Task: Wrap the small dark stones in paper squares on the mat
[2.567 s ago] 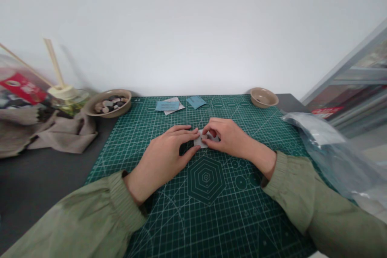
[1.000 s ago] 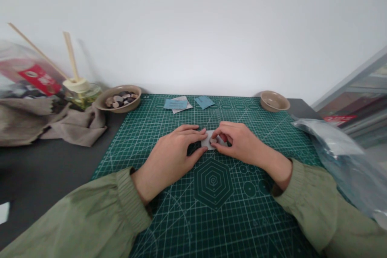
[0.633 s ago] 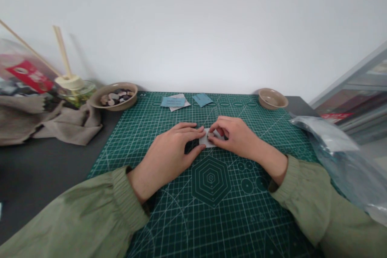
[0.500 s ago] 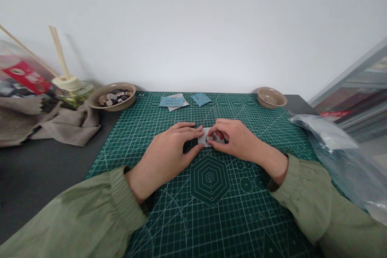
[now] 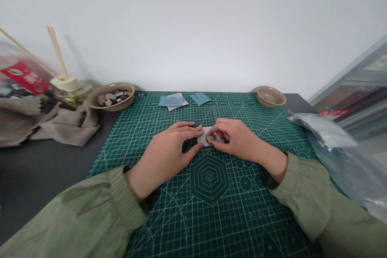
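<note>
A small white sheet [image 5: 202, 138] lies flat on the green cutting mat [image 5: 217, 225], between my two hands. My left hand [image 5: 169, 149] rests at its left side, thumb and fingers apart, with fingertips on the sheet's edge and nothing held. Over the sheet, my right hand [image 5: 234, 136] pinches a small pale stone [image 5: 210, 138] between thumb and index finger. The stone touches or hovers just above the sheet; which of these cannot be told. The right fingers cover part of the sheet.
A bowl of stones [image 5: 111, 107] stands back left, another bowl [image 5: 271, 104] back right. Blue packets [image 5: 171, 101] lie near the wall. Left are a grey cloth [image 5: 71, 125] and a reed diffuser [image 5: 68, 84]. A clear plastic bag [image 5: 338, 145] lies on the right.
</note>
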A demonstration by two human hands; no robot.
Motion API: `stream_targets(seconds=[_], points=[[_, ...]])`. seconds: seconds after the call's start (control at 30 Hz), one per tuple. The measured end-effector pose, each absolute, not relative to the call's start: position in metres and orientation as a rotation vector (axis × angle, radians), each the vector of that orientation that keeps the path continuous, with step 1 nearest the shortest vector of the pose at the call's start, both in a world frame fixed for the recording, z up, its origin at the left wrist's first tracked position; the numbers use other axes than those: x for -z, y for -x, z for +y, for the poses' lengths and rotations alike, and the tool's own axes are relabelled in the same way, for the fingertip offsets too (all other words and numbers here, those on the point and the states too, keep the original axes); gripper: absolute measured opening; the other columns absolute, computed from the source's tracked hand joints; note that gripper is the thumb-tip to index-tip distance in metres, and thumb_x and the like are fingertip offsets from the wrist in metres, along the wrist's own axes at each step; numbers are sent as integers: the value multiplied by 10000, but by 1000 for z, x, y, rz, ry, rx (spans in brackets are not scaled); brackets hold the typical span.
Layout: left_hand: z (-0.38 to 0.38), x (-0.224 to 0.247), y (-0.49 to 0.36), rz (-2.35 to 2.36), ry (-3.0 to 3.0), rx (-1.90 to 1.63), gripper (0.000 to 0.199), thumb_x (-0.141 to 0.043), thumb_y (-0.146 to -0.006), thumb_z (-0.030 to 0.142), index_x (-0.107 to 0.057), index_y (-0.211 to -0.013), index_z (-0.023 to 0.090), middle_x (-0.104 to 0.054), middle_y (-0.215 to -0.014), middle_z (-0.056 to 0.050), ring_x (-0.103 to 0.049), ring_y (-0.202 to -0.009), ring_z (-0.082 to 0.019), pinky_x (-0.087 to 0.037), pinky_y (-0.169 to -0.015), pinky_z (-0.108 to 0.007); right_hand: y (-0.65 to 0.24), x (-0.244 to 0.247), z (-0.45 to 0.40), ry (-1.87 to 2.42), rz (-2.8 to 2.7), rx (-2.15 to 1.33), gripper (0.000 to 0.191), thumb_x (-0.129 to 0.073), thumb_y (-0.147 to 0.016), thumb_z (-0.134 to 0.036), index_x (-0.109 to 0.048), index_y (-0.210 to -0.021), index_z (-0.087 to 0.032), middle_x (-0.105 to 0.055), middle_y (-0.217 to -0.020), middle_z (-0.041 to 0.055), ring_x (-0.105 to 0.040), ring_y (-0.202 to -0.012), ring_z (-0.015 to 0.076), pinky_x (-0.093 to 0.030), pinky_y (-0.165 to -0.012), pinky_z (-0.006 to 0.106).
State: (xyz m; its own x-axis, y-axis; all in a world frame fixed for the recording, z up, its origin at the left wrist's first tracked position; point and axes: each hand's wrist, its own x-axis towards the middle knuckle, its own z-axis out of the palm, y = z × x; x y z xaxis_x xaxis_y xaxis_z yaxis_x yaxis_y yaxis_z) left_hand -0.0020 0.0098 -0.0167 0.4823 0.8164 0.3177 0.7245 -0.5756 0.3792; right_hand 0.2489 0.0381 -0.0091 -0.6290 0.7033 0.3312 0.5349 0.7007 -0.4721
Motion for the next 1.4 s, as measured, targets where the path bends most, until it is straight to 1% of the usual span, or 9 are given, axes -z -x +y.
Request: stream_targets(seconds=[0.13, 0.27, 0.4, 0.6, 0.8, 1.0, 1.13, 1.23, 1.4], points=[[9, 17, 2, 1336, -2534, -688, 360, -705, -1004, 383, -771, -1350, 311, -769, -1392, 2, -649, -1394, -290, -595, -1124, -517, -259, 9, 39, 1018, -2374, -412, 80, -780, -962, -244, -740, -992, -181, -546, -768, -31, -526, -699, 134, -394, -680, 278], [10, 18, 3, 1345, -2543, -692, 363, -698, -1010, 391, -765, -1359, 315, -774, -1382, 12, -650, -1391, -286, -597, -1122, -517, -248, 10, 44, 1048, -2363, -394, 73, -790, -944, -216, -735, -966, -173, -575, -789, -20, -547, -719, 136, -407, -699, 281], [10, 18, 3, 1345, -2550, -691, 365, -680, -1025, 411, -757, -1369, 315, -768, -1393, 21, -642, -1402, -277, -591, -1133, -518, -244, 10, 40, 959, -2406, -447, 88, -795, -926, -182, -730, -984, -173, -598, -831, -19, -568, -754, 131, -420, -714, 269], [9, 17, 3, 1352, -2540, -676, 356, -679, -1026, 402, -757, -1361, 312, -764, -1400, 23, -642, -1402, -266, -599, -1126, -498, -256, 10, 41, 1024, -2386, -380, 76, -795, -939, -221, -734, -968, -185, -569, -777, -36, -521, -686, 119, -382, -661, 269], [11, 19, 4, 1337, -2551, -695, 367, -673, -1029, 422, -752, -1375, 329, -764, -1400, 24, -638, -1405, -278, -592, -1129, -510, -244, 12, 43, 960, -2397, -417, 93, -797, -923, -181, -729, -984, -166, -605, -827, -17, -576, -747, 125, -421, -710, 262], [11, 20, 4, 1341, -2552, -681, 362, -686, -1022, 410, -759, -1364, 316, -763, -1402, 25, -634, -1409, -270, -592, -1132, -502, -258, 8, 40, 1013, -2388, -382, 74, -786, -944, -218, -738, -968, -168, -552, -767, -35, -526, -686, 119, -390, -659, 265], [11, 20, 4, 1333, -2556, -699, 359, -678, -1028, 427, -761, -1360, 321, -766, -1397, 18, -642, -1399, -277, -586, -1140, -510, -247, 9, 45, 1031, -2364, -365, 77, -798, -928, -195, -731, -944, -158, -586, -795, -19, -550, -718, 126, -412, -697, 274], [12, 20, 5, 1326, -2554, -720, 352, -666, -1035, 453, -765, -1349, 332, -768, -1392, 19, -650, -1390, -282, -592, -1128, -518, -243, 10, 43, 957, -2396, -439, 92, -800, -922, -180, -736, -984, -160, -618, -838, -11, -581, -757, 129, -437, -729, 270], [11, 19, 5, 1335, -2553, -687, 363, -676, -1025, 433, -757, -1363, 330, -764, -1400, 27, -643, -1399, -278, -596, -1124, -520, -256, 9, 38, 1007, -2372, -434, 83, -795, -948, -235, -743, -979, -178, -547, -761, -38, -522, -683, 121, -398, -670, 272]])
